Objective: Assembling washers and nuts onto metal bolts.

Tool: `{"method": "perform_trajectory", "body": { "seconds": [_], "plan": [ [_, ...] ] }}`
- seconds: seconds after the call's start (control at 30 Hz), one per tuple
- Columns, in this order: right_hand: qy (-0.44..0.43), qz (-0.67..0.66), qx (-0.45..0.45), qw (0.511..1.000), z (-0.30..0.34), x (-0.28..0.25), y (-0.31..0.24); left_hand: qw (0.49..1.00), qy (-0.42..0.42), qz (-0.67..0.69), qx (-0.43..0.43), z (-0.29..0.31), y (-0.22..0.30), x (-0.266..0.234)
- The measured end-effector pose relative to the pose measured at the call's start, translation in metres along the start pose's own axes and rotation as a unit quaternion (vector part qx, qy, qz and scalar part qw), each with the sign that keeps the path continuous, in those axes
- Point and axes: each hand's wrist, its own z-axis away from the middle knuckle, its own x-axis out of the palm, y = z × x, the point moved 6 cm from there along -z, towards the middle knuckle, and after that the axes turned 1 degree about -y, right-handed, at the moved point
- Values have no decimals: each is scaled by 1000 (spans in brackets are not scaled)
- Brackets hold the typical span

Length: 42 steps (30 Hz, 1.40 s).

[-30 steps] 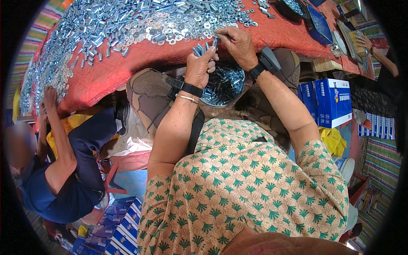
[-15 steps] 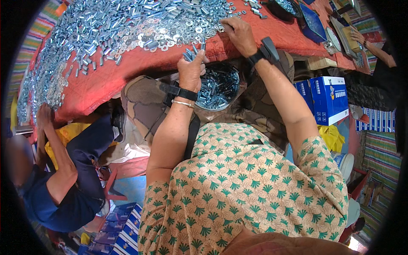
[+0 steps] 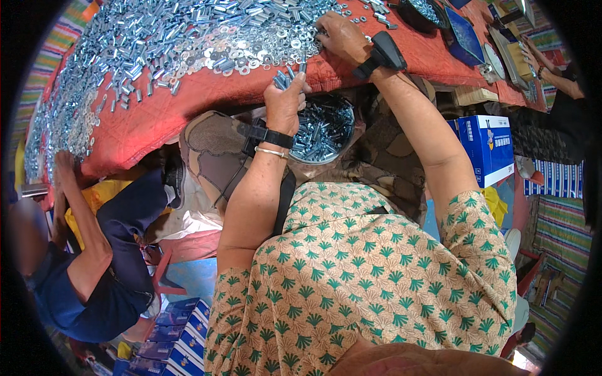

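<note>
Bright light glints off metal pieces (image 3: 207, 24); shadow lies under the red cloth (image 3: 147, 113); edges bend.

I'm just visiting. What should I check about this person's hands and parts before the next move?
1. Left hand holding metal tubes: ok, several stick up from its grip.
2. Right hand at the washers: ok, beside the spread's edge.
3. Piece in the right hand: cannot tell, its fingertips are hidden.
4. Tub open side up: ok, with metal pieces inside.
5. Co-worker's hand clear of both: ok, far left by the red cloth.
</note>
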Motion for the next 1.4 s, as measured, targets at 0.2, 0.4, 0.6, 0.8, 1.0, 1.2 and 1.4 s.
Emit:
{"method": "perform_trajectory", "body": {
  "seconds": [0.2, 0.4, 0.6, 0.8, 1.0, 1.2, 1.4],
  "plan": [
    [5, -30, -9, 1000, 4, 1, 7, 1000, -10, -3, 2, 1, 2, 2],
    [34, -40, -16, 999, 6, 1, 14, 1000, -11, 0, 0, 0, 2, 3],
    [72, -173, 55, 981, 12, -22, 18, 1000, -15, 7, -3, 0, 3, 4],
    [-2, -438, 164, 884, 35, -26, 5, 999, -48, -5, -7, 2, 4, 11],
    [-32, -548, 187, 815, 69, -24, -31, 994, -93, -42, -47, 7, -3, 17],
    [-30, -614, 187, 766, 74, -27, -35, 991, -110, 34, -74, 11, -7, 22],
    [-140, -591, 164, 778, 62, -38, -37, 988, -126, -85, 2, 10, -1, 16]
  ]
}}
